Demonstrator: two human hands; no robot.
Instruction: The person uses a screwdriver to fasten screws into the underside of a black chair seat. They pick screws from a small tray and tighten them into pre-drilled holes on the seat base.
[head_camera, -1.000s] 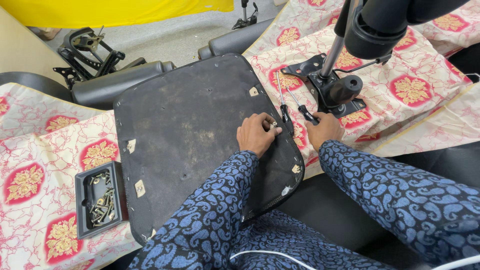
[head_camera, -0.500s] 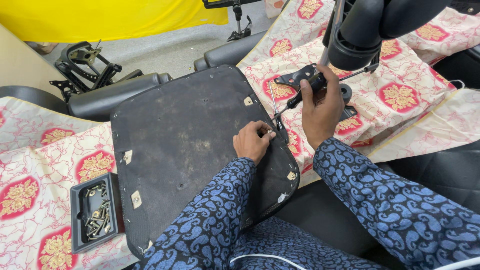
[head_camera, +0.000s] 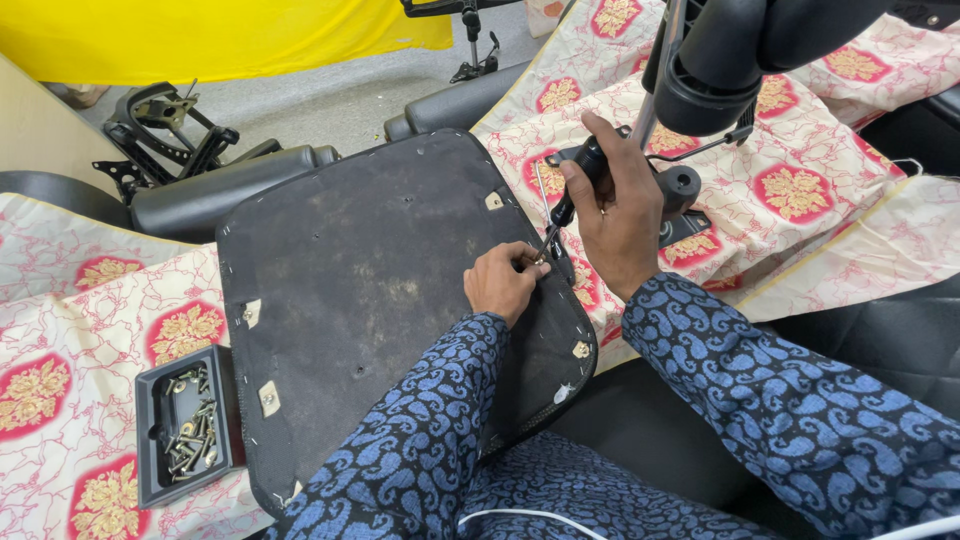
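My left hand (head_camera: 505, 285) rests on right edge of black fabric-covered chair seat base (head_camera: 380, 300), fingertips pinched at small spot there; what they pinch, cannot tell. My right hand (head_camera: 618, 215) clenched around black-handled screwdriver (head_camera: 570, 200), tip angled down onto same spot by left fingertips. Seat base lies underside-up on red-and-cream floral cloth (head_camera: 800, 190). Black tray of screws (head_camera: 185, 425) just beside its left edge.

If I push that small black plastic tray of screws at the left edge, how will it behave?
The small black plastic tray would probably slide, not tip: it looks low and sits flat. It rests on the red and cream patterned cloth, which may bunch under it. The loose metal screws inside would likely rattle and shift.
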